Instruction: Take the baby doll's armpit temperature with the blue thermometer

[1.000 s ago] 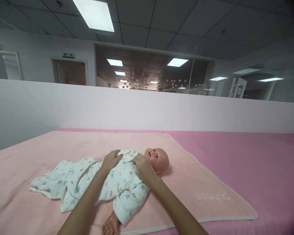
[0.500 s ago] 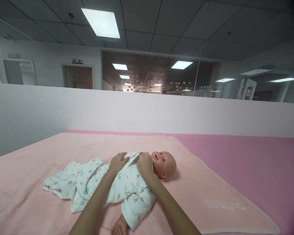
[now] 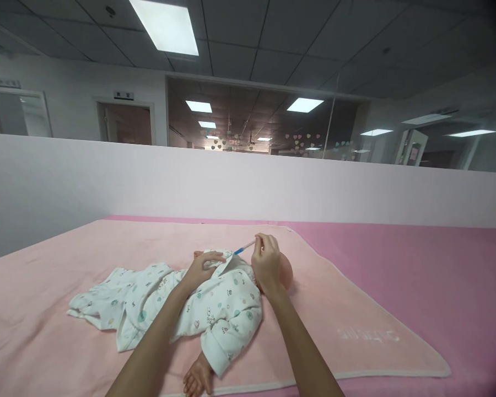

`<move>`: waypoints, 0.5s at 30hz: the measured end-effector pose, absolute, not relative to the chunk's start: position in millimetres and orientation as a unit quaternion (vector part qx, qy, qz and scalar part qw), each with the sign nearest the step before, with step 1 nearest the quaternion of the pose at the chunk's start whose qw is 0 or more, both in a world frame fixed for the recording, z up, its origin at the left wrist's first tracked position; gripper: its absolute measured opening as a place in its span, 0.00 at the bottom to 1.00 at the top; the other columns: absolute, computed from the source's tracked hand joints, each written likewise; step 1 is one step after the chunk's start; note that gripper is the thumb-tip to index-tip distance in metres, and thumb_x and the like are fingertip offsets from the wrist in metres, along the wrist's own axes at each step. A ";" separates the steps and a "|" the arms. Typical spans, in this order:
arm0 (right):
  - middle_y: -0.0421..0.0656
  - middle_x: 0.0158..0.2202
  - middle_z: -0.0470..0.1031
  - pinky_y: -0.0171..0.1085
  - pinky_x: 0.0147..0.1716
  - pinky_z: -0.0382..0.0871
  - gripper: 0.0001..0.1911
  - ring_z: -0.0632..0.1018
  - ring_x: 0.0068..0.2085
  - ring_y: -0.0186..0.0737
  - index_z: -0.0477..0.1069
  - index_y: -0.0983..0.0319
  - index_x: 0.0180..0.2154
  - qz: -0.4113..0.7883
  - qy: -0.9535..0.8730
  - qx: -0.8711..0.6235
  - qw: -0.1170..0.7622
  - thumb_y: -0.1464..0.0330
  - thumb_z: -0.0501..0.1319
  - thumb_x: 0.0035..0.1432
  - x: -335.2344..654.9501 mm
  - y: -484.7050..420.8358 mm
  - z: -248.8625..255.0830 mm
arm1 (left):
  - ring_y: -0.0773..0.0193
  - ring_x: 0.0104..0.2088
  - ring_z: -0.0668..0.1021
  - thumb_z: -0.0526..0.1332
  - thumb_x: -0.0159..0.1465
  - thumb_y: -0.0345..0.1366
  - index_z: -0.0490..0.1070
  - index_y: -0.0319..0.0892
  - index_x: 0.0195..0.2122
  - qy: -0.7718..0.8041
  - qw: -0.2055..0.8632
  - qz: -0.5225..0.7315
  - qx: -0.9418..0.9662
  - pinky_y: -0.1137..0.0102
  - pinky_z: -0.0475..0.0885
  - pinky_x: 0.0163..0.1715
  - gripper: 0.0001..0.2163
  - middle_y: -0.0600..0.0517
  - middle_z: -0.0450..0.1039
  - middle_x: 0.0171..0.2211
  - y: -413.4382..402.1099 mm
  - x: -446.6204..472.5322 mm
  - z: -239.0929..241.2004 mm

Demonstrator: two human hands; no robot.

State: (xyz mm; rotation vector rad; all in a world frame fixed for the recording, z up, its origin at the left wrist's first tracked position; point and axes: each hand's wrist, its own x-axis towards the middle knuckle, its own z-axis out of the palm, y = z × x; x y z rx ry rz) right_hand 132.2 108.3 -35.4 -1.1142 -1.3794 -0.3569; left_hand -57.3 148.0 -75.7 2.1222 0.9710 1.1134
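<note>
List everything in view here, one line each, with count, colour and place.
Slim stick: one, blue-tipped, paler behind, above the doll's chest
Doll: one, reddish-brown, lying on the blanket, head partly hidden
Garment: one, white with small prints, on the doll
Blanket: one, peach with pale edging, beneath the doll
Sheet: one, pink, under the blanket
Low wall: one, white, behind the sheet
Doorway: one, brownish inside, back left
Door: one, white, back right
Heart stickers: many, mixed colours, on the back glass
Ceiling lights: several, white, overhead and beyond the glass
Left hand: one, bare, on the garment
Right hand: one, bare, holding the stick
</note>
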 end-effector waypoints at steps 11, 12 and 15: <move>0.43 0.29 0.72 0.34 0.32 0.66 0.15 0.72 0.31 0.35 0.69 0.64 0.34 0.191 -0.457 -0.417 0.762 0.60 0.52 0.54 110.6 121.3 -56.5 | 0.63 0.34 0.75 0.57 0.48 0.28 0.72 0.37 0.34 0.327 0.535 0.502 0.596 0.70 0.69 0.37 0.11 0.48 0.74 0.31 145.6 -49.9 -71.8; 0.43 0.28 0.72 0.34 0.32 0.66 0.15 0.72 0.30 0.35 0.70 0.64 0.33 0.202 -0.456 -0.413 0.762 0.60 0.53 0.53 106.2 123.5 -60.8 | 0.64 0.32 0.75 0.57 0.49 0.28 0.70 0.38 0.37 0.328 0.560 0.533 0.543 0.70 0.70 0.35 0.13 0.48 0.74 0.32 148.6 -51.2 -72.6; 0.42 0.26 0.71 0.33 0.30 0.66 0.15 0.70 0.28 0.34 0.70 0.64 0.32 0.221 -0.461 -0.403 0.759 0.60 0.54 0.52 95.5 127.8 -71.7 | 0.71 0.20 0.71 0.55 0.53 0.33 0.68 0.38 0.40 0.307 0.626 0.570 0.434 0.75 0.68 0.20 0.13 0.51 0.71 0.26 154.1 -56.0 -72.7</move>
